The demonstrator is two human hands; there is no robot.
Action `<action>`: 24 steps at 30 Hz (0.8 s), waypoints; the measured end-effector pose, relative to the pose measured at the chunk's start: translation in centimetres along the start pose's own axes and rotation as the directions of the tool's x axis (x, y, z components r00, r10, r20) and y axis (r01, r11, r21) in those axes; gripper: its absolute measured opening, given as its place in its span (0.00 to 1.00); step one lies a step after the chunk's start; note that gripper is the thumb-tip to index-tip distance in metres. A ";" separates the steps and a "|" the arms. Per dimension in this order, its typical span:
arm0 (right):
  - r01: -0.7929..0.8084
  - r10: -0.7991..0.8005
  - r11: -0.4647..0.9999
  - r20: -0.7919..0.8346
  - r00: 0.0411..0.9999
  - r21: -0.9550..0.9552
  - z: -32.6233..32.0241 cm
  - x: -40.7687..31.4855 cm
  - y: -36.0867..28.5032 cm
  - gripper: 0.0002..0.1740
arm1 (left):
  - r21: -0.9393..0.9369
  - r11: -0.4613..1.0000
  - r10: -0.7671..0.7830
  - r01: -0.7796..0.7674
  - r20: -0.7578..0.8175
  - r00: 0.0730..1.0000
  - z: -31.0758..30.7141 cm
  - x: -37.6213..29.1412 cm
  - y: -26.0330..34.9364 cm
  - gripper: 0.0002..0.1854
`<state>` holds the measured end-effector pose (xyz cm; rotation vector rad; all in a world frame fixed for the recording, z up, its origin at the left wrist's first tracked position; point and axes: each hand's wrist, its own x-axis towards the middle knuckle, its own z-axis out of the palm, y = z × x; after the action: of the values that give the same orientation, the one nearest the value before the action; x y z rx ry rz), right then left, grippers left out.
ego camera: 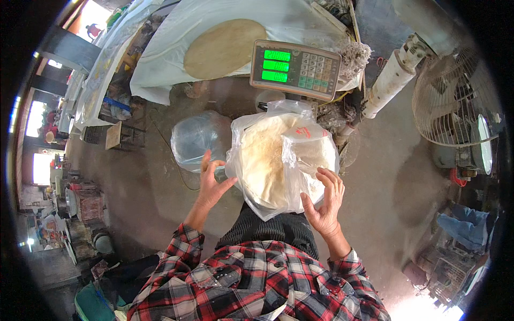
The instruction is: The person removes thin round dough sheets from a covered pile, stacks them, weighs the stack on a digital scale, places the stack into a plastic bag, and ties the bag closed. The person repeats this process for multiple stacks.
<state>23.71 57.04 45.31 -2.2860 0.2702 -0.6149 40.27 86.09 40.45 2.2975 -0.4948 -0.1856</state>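
A clear plastic bag [287, 160] stands open in front of me, its loose rim folded outward. Inside lies a cream-coloured, soft-looking mass [261, 160]; its exact kind I cannot tell. A plastic flap with red marks covers the right part of it. Close to the bag's left rim, my left hand [211, 184] has thumb and fingers apart. My right hand [327, 202] is spread over the bag's lower right side, with nothing visibly gripped. Just beyond the bag rises the display panel [295, 70] of an electronic scale, lit green. The bag hides what supports it.
Left of the bag rests a filled, clear plastic bag [196, 140]. A plastic-covered table [160, 60] beyond bears a round tan disc [225, 48]. To the right stand a white pipe [387, 84] and a caged fan [453, 100]. A small stool [114, 135] is at left.
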 end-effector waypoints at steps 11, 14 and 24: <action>-0.060 0.072 0.989 0.081 0.994 -0.135 3.7 2.9 -2.9 0.28 | -0.143 0.806 0.581 -0.575 -0.003 0.814 4.9 10.3 0.7 0.23; -0.031 0.045 0.995 0.154 0.987 -0.093 6.3 4.2 -4.2 0.24 | -0.170 0.738 0.674 -0.653 0.139 0.726 3.3 12.0 3.5 0.13; 0.048 -0.067 0.997 0.375 0.925 0.059 9.5 6.0 -7.6 0.06 | -0.770 0.610 0.620 -0.186 0.318 0.717 2.2 14.4 3.2 0.03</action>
<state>33.77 66.01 46.98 -2.3143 0.0011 -0.1964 51.93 76.82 41.45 1.2751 -1.0640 -0.7028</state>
